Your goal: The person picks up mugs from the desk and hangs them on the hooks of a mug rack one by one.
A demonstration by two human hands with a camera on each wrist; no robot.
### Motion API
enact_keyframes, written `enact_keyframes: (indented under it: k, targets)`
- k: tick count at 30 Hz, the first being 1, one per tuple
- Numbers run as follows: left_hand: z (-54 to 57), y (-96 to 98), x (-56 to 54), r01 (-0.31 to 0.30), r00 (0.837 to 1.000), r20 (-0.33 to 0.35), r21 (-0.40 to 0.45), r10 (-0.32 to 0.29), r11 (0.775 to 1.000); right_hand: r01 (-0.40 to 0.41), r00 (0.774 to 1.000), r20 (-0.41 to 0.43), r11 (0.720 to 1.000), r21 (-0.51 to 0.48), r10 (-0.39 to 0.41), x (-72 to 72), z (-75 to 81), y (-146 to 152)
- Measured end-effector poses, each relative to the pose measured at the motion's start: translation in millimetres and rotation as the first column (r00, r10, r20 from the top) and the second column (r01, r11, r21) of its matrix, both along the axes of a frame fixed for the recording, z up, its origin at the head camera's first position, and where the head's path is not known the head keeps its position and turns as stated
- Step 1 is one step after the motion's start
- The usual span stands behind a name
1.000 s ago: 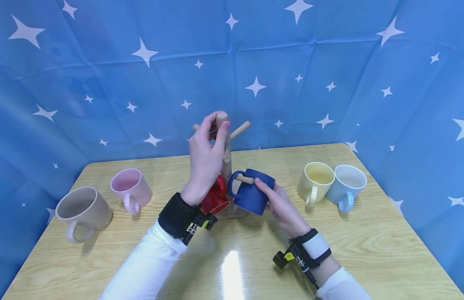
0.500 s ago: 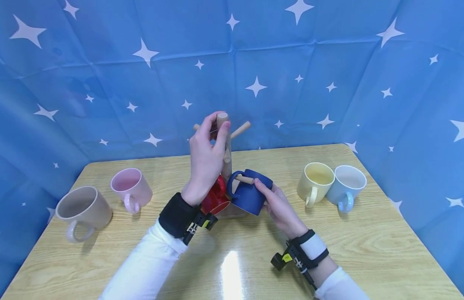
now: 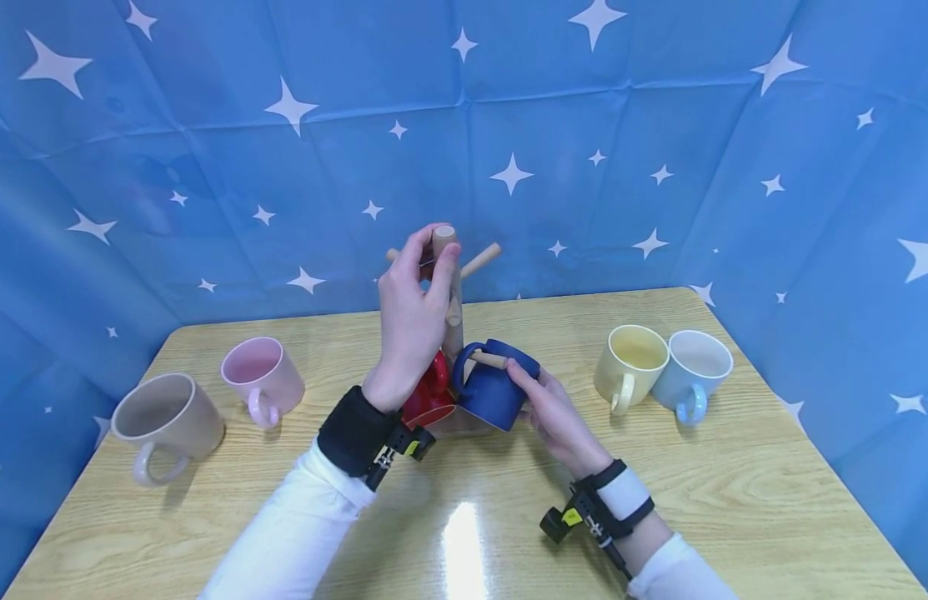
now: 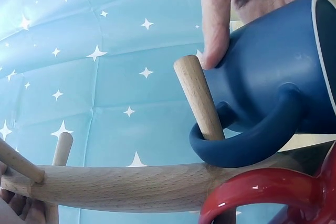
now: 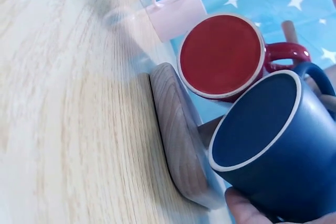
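A wooden mug tree [image 3: 453, 337] stands mid-table, and my left hand [image 3: 413, 321] grips the top of its post. My right hand [image 3: 557, 417] holds a dark blue mug [image 3: 495, 398] by its body, thumb near the tip of a peg [image 4: 197, 98]. In the left wrist view that peg passes through the loop of the blue mug's handle [image 4: 257, 148]. The mug is tilted, its pale-rimmed round end facing down over the tree's base [image 5: 176, 135]. A red mug [image 3: 429, 404] hangs close beside it, partly hidden behind my left wrist.
Left on the table are a pink mug [image 3: 278, 387] and a greyish-beige mug [image 3: 197, 425]. A yellow mug [image 3: 614, 379] and a light blue mug [image 3: 669, 392] stand side by side at the right. More pegs [image 3: 481, 260] stick out near the post's top. A starry blue curtain [image 3: 569, 208] hangs behind.
My right hand has shifted slightly left with the blue mug, whose handle has slid a little farther along the peg toward the post. My left hand stays in place.
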State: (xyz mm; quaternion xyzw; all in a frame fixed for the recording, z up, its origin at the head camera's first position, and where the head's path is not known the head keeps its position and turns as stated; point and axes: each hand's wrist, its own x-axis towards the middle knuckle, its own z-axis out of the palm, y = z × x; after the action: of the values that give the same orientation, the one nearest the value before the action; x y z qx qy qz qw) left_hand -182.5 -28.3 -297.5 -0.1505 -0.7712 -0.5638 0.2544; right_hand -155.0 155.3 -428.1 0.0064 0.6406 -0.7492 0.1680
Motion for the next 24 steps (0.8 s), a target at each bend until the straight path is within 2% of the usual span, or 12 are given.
enact_keyframes:
  k: [24]
  targets:
    - [-0.4,-0.1,-0.6,-0.007,1.000,0.000,-0.002,0.007,1.000,0.015,1.000,0.003,1.000,0.020,-0.015,-2.7,-6.5,-2.2]
